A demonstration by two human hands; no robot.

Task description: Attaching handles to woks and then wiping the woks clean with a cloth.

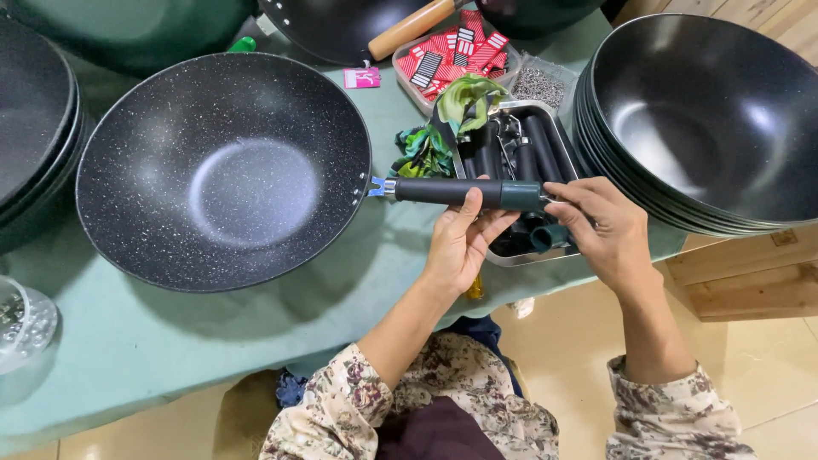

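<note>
Wok (226, 170): on the table (128, 341), left of my hands
Left grip (460, 243): clamped on my dark handle (464, 192)
Right grip (601, 230): fingertips pinching the handle's right end

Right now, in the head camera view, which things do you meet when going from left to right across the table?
Glass lid at the edge → stack of dark pans → speckled wok → dark handle held by the left hand → right hand at the handle's end → stack of black woks.
</note>
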